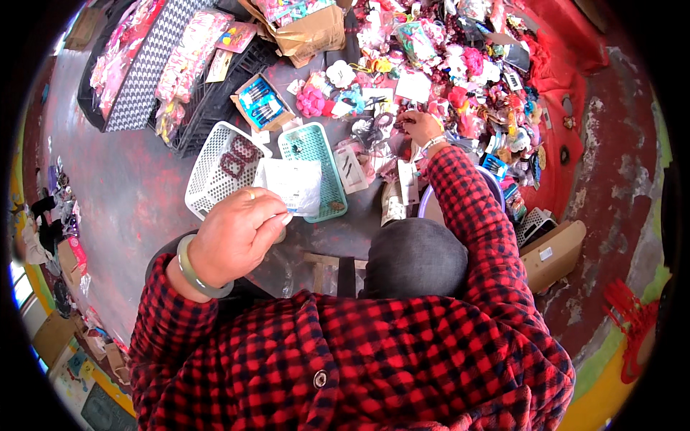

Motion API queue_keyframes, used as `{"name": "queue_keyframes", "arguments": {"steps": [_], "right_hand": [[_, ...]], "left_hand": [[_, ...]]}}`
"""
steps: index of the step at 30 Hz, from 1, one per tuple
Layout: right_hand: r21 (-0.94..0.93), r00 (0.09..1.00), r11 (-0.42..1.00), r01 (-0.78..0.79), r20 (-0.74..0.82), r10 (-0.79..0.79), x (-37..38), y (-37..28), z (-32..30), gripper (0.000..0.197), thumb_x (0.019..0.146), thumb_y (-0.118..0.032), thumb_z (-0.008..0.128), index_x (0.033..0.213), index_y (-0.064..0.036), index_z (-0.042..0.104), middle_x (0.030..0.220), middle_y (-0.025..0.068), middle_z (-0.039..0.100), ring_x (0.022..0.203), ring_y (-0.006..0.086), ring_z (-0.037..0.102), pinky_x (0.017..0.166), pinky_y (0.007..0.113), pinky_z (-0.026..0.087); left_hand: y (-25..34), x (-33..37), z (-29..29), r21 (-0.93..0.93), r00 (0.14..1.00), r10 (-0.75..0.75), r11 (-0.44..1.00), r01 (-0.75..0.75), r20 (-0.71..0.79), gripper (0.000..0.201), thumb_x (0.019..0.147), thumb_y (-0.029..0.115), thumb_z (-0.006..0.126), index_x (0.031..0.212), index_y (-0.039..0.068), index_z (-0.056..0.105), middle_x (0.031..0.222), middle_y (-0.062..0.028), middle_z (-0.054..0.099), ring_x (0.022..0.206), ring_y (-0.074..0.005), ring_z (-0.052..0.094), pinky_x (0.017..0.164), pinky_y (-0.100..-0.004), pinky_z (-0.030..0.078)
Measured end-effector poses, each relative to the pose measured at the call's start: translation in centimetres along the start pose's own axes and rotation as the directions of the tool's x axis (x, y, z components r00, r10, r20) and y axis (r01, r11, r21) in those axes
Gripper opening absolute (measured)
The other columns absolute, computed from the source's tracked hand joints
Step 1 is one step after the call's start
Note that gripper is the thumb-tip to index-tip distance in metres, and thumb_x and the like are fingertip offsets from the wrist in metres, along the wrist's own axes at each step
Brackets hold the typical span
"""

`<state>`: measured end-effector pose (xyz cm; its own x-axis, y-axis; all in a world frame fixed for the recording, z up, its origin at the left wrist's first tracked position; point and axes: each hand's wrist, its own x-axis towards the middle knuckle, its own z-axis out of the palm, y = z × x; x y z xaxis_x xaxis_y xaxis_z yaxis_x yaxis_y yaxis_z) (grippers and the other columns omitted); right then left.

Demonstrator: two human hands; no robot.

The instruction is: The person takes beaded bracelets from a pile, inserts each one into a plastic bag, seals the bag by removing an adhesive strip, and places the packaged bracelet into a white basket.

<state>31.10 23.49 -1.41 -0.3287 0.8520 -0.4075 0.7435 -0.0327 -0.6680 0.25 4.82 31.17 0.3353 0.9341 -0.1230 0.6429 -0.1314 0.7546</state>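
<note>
My left hand (241, 228) is closed, with thumb and fingers pinching the lower edge of a small white packet (293, 185). It holds the packet above the gap between a white perforated basket (197, 188) and a mint-green one (338, 192). Dark red beaded pieces (239, 157) lie in the white basket; a small dark item (296, 149) lies in the green one. My right hand (422, 128) reaches to the near edge of a big pile of hair accessories (460, 79). Its fingers are curled among the pieces, and what they grip is too small to make out.
Behind the baskets stand an open box of blue-carded items (262, 102), a black crate (215, 108) and a torn carton (313, 36). Carded clips (351, 170) lie beside the green basket. A purple-rimmed tub (496, 185) sits under my right forearm, a brown carton (553, 255) farther right.
</note>
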Motion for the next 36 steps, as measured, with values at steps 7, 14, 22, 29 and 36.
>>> {"name": "queue_keyframes", "arguments": {"steps": [7, 14, 22, 29, 36], "right_hand": [[0.683, 0.963, 0.725, 0.088, 0.126, -0.236, -9.1, -10.6, -9.5, 0.014, 0.087, -0.014, 0.048, 0.088, -0.0029, 0.058, 0.084, 0.0011, 0.058, 0.08, 0.0099, 0.053, 0.077, 0.026, 0.042], [0.904, 0.818, 0.417, 0.092, 0.17, -0.549, -18.4, -22.4, -14.3, 0.019, 0.077, -0.02, 0.045, 0.071, -0.0029, 0.05, 0.081, 0.0139, 0.056, 0.079, 0.0268, 0.06, 0.074, 0.033, 0.043], [0.977, 0.825, 0.21, 0.041, 0.086, -0.559, -22.0, -27.3, -15.3, 0.009, 0.088, -0.014, 0.045, 0.087, -0.0055, 0.047, 0.087, 0.0127, 0.059, 0.074, 0.0216, 0.06, 0.066, 0.03, 0.046], [0.937, 0.946, 0.347, 0.05, 0.066, -0.316, -22.1, -28.2, -14.7, 0.024, 0.089, -0.017, 0.05, 0.106, -0.0012, 0.054, 0.09, 0.0068, 0.061, 0.075, 0.0157, 0.059, 0.067, 0.026, 0.046], [0.841, 0.926, 0.432, 0.325, -0.19, -0.327, -18.8, -28.8, -19.0, 0.013, 0.087, -0.014, 0.053, 0.087, -0.0032, 0.059, 0.072, 0.0053, 0.061, 0.066, 0.0147, 0.058, 0.066, 0.025, 0.046]], "left_hand": [[1.1, 0.3, 1.2, -0.016, 0.997, -0.019, 1.0, 0.018, -0.079, 0.012, 0.082, 0.009, 0.054, 0.084, -0.002, 0.058, 0.077, -0.0143, 0.058, 0.073, -0.0283, 0.056, 0.065, -0.0342, 0.045], [3.0, 3.5, 3.9, -0.862, 0.937, -0.347, 0.483, 0.152, -0.029, 0.04, 0.09, 0.034, 0.049, 0.114, 0.002, 0.05, 0.104, -0.0075, 0.056, 0.099, -0.0169, 0.053, 0.085, -0.0303, 0.041], [6.0, 5.5, 3.9, -0.979, 1.0, 0.025, 0.205, -0.02, -0.015, 0.028, 0.091, 0.025, 0.047, 0.105, 0.002, 0.054, 0.094, -0.0067, 0.059, 0.086, -0.0169, 0.057, 0.079, -0.0308, 0.044], [4.6, 5.4, 3.2, -0.969, 0.998, 0.011, 0.239, -0.063, -0.062, 0.013, 0.09, 0.016, 0.05, 0.095, 0.005, 0.055, 0.081, -0.0066, 0.06, 0.076, -0.0161, 0.057, 0.071, -0.0297, 0.044], [2.8, 4.6, 1.9, -0.974, 0.993, -0.12, 0.228, 0.005, -0.023, 0.018, 0.089, 0.022, 0.052, 0.088, 0.005, 0.055, 0.071, -0.0046, 0.059, 0.059, -0.0123, 0.056, 0.056, -0.0241, 0.046]]}}
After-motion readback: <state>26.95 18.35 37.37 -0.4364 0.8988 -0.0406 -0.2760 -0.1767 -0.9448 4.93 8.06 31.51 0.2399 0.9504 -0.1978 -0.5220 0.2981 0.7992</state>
